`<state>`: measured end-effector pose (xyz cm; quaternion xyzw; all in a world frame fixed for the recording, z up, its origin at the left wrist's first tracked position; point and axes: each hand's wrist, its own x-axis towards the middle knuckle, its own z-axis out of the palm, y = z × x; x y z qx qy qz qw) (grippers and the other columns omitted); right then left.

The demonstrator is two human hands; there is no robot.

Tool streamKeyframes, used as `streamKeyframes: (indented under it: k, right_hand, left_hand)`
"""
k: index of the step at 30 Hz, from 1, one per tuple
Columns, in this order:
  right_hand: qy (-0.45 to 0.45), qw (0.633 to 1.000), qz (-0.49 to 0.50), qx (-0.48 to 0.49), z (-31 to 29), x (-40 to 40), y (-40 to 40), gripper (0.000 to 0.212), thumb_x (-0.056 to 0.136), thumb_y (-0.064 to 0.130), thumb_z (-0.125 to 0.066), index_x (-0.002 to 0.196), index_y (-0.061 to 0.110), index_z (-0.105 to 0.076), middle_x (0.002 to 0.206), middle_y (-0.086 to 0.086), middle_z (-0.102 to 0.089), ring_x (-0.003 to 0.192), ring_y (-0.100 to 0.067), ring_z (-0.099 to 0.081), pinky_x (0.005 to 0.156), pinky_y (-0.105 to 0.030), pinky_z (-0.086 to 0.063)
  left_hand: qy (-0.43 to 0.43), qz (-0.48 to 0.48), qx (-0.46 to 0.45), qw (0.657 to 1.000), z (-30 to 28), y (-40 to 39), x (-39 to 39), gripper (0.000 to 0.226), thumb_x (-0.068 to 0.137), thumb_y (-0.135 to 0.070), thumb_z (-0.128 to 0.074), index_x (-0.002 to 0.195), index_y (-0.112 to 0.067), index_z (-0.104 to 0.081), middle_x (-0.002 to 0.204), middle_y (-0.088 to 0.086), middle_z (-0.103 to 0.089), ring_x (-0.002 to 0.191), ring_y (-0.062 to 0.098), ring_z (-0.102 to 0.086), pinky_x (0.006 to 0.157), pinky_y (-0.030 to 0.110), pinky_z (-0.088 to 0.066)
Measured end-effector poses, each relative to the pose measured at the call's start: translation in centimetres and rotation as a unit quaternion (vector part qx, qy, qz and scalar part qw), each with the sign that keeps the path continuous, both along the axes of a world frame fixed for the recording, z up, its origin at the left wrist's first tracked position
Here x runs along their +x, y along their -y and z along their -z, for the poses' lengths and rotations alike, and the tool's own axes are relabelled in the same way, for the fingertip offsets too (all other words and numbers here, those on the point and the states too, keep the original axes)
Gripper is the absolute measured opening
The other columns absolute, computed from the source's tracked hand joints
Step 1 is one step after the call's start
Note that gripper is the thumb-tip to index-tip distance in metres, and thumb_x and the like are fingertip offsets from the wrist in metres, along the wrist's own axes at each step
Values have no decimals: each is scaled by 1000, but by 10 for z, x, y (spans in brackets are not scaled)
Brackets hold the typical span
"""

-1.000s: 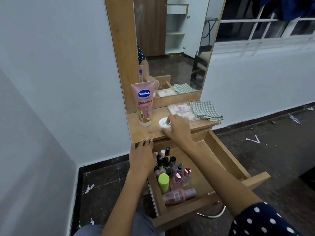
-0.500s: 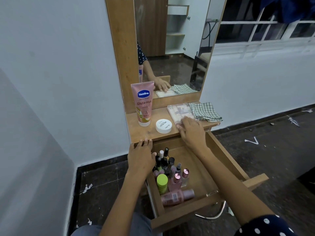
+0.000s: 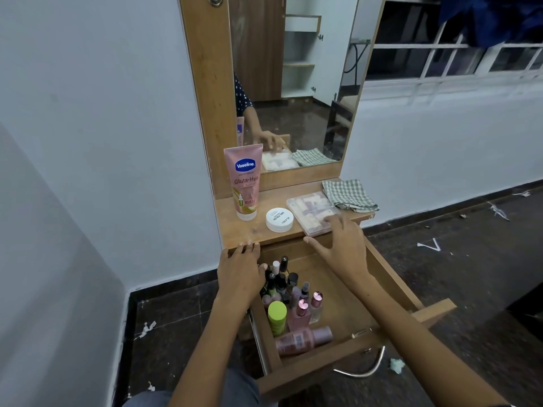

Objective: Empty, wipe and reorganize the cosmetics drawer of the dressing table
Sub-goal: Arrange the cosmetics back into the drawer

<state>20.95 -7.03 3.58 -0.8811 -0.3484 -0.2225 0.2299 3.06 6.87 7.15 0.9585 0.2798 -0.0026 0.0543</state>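
Even, fairly dim indoor light, wide-angle view.
Dark window (image 3: 458, 58) far right; soft shadows inside the drawer (image 3: 338, 292); faint sheen on the floor (image 3: 470, 274); straight lines bow at the edges; slight softness, no strong glare.

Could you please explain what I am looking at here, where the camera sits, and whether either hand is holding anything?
There is no machine: a person wears a camera on the head, looking down at their own two hands. The left hand rests on the edge of the dressing table, beside the open drawer of small bottles. The right hand is spread, its fingertips at the clear plastic case; neither hand has a grip on anything. Also on top stand a pink lotion tube, a white round jar and a checked cloth.
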Motion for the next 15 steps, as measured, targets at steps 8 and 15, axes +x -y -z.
streamKeyframes:
  k: [8, 15]
  right_hand:
    - [-172, 980, 99, -11, -10, 10, -29, 82, 61, 74, -65, 109, 10, -48, 118, -17, -54, 111, -36, -49, 90, -44, -40]
    - [-232, 968, 92, -1, -30, -12, 11, 91, 59, 68, -71, 127, 14, -42, 127, -16, -45, 119, -33, -40, 93, -42, -39]
  left_hand:
    - [-10, 1, -3, 1000, -3, 1, 1, 53, 102, -37, -32, 150, -19, -20, 157, 2, -21, 145, 18, -16, 116, 40, -11]
    - [-6, 3, 10, 1000, 0, 0, 1, 53, 101, -37, -33, 150, -19, -21, 156, 2, -23, 144, 18, -18, 116, 40, -13]
